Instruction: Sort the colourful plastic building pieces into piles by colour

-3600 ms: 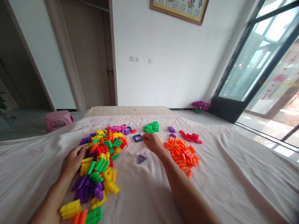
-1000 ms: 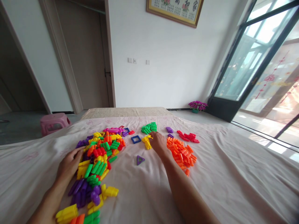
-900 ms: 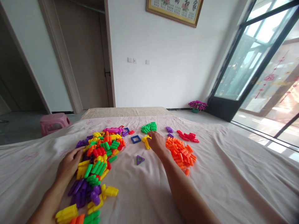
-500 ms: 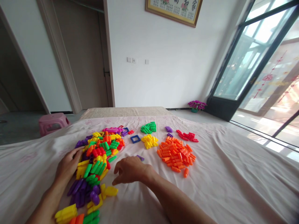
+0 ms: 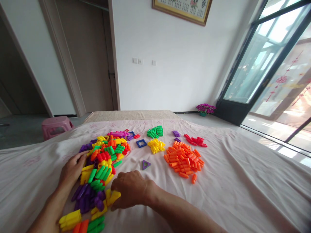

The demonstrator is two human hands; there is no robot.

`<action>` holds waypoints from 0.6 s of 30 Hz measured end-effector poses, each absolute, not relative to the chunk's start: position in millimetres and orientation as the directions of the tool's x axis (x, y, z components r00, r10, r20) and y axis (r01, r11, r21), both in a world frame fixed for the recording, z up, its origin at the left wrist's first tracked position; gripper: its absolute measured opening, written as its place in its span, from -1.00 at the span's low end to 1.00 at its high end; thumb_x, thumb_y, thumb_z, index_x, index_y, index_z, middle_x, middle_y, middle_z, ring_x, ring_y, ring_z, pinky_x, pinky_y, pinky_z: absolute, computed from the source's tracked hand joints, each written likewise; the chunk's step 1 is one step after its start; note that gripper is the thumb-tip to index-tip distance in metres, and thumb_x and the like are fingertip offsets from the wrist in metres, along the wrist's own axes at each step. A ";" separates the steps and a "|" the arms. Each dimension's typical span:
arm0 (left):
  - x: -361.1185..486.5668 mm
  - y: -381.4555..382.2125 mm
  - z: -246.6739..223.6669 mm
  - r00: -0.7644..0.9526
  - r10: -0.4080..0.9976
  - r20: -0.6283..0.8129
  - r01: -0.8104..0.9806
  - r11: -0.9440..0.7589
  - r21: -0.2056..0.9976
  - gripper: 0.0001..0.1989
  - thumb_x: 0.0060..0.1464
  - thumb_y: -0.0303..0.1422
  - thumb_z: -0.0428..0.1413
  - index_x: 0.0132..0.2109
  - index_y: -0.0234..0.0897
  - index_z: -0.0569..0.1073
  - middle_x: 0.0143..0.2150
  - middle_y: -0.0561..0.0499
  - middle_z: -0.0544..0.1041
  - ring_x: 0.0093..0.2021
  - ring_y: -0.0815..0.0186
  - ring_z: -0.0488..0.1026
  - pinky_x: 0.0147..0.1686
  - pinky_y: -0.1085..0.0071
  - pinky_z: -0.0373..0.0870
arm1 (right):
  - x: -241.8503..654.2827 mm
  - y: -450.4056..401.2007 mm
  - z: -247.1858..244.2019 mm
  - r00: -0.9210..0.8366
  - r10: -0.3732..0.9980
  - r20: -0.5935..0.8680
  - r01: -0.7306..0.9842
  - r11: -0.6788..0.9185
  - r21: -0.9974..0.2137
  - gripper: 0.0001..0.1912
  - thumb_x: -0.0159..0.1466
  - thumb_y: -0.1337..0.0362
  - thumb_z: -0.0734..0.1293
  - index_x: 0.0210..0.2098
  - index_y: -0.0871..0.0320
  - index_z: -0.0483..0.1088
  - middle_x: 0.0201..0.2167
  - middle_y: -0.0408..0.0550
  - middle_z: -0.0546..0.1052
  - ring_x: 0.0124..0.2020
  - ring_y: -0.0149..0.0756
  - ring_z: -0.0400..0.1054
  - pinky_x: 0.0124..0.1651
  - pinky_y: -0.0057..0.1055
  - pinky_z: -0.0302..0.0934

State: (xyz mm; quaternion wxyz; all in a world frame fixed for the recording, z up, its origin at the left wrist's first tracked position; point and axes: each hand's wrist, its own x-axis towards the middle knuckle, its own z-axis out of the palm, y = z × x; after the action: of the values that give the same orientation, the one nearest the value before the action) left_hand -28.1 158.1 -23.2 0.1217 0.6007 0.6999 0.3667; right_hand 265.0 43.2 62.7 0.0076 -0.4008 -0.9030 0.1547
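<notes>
On pale cloth (image 5: 225,181), my half-curled right hand (image 5: 130,190) pinches a yellow piece (image 5: 113,197) beside the mixed pile (image 5: 103,157), seemingly picking it out, which calls for steadiness, while my left hand (image 5: 72,167), grip unclear, rests alongside.

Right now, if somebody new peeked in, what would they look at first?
Probably the big rainbow heap of plastic pieces on the left of the pale cloth, with the left hand at its left edge and the right hand by a yellow piece at its near right side. Next might be the bright orange pile to the right, then the purple triangle between them.
</notes>
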 end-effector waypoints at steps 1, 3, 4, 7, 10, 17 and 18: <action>-28.1 158.4 -23.2 -0.256 0.936 0.243 0.735 0.025 0.678 -0.47 0.23 -0.05 -0.10 0.10 -0.27 0.53 0.10 -0.16 0.58 0.11 0.07 0.48 0.10 0.20 0.36 | 263.9 41.5 61.8 -0.682 0.725 -0.100 0.721 0.643 -0.259 -0.50 0.14 -0.02 0.37 0.03 0.04 0.46 -0.08 0.03 0.56 -0.17 -0.06 0.51 -0.26 -0.27 0.35; -28.5 159.3 -23.9 -0.267 0.939 0.216 0.712 0.041 0.701 -0.47 0.23 -0.05 -0.09 0.11 -0.26 0.52 0.12 -0.16 0.56 0.14 0.07 0.46 0.14 0.19 0.32 | 264.0 42.1 59.9 -0.679 0.730 -0.079 0.724 0.647 -0.241 -0.56 0.15 0.08 0.35 0.00 0.06 0.47 -0.08 0.04 0.55 -0.17 -0.08 0.51 -0.27 -0.30 0.33; -28.9 160.0 -24.6 -0.268 0.939 0.217 0.706 0.038 0.707 -0.47 0.23 -0.05 -0.09 0.11 -0.26 0.52 0.13 -0.16 0.56 0.14 0.07 0.46 0.15 0.20 0.32 | 265.6 44.8 59.2 -0.671 0.738 -0.068 0.728 0.640 -0.246 -0.57 0.13 0.11 0.35 -0.01 0.06 0.48 -0.08 0.04 0.54 -0.16 -0.09 0.50 -0.25 -0.31 0.33; -30.6 162.1 -27.7 -0.269 0.936 0.227 0.696 0.026 0.718 -0.47 0.22 -0.04 -0.08 0.10 -0.26 0.52 0.13 -0.15 0.56 0.15 0.08 0.46 0.16 0.22 0.31 | 278.8 61.6 60.1 -0.603 0.798 -0.005 0.772 0.582 -0.257 -0.58 0.11 0.16 0.36 -0.02 0.05 0.47 -0.08 0.01 0.54 -0.13 -0.12 0.48 -0.19 -0.33 0.31; -32.3 163.8 -30.2 -0.264 0.936 0.232 0.701 0.021 0.713 -0.48 0.20 -0.03 -0.07 0.09 -0.24 0.53 0.13 -0.12 0.57 0.13 0.08 0.47 0.16 0.23 0.31 | 302.7 84.7 64.8 -0.440 0.895 0.079 0.861 0.445 -0.245 -0.59 0.14 0.25 0.33 0.00 0.06 0.46 -0.07 0.01 0.52 -0.08 -0.15 0.46 -0.13 -0.34 0.29; -34.1 165.5 -30.0 -0.258 0.936 0.238 0.698 0.011 0.716 -0.50 0.20 -0.07 -0.05 0.08 -0.26 0.54 0.12 -0.13 0.57 0.12 0.09 0.48 0.16 0.23 0.32 | 366.6 122.7 72.1 0.011 0.984 0.176 0.976 0.027 -0.215 -0.58 0.25 0.32 0.28 0.10 0.06 0.41 0.02 0.05 0.51 0.02 -0.12 0.41 -0.06 -0.31 0.23; -34.4 165.8 -30.2 -0.258 0.937 0.235 0.701 0.015 0.713 -0.50 0.19 -0.07 -0.05 0.08 -0.26 0.54 0.11 -0.13 0.58 0.11 0.09 0.48 0.15 0.24 0.33 | 373.4 125.4 72.4 0.056 0.980 0.188 0.975 -0.014 -0.220 -0.59 0.26 0.30 0.28 0.11 0.05 0.40 0.03 0.06 0.50 0.03 -0.11 0.40 -0.06 -0.31 0.23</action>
State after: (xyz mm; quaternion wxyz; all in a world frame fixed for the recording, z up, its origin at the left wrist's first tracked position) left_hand -34.4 165.8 -30.2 0.1546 0.5890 0.6953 0.3817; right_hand 373.4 125.4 72.4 0.1461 -0.7119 -0.6868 0.0087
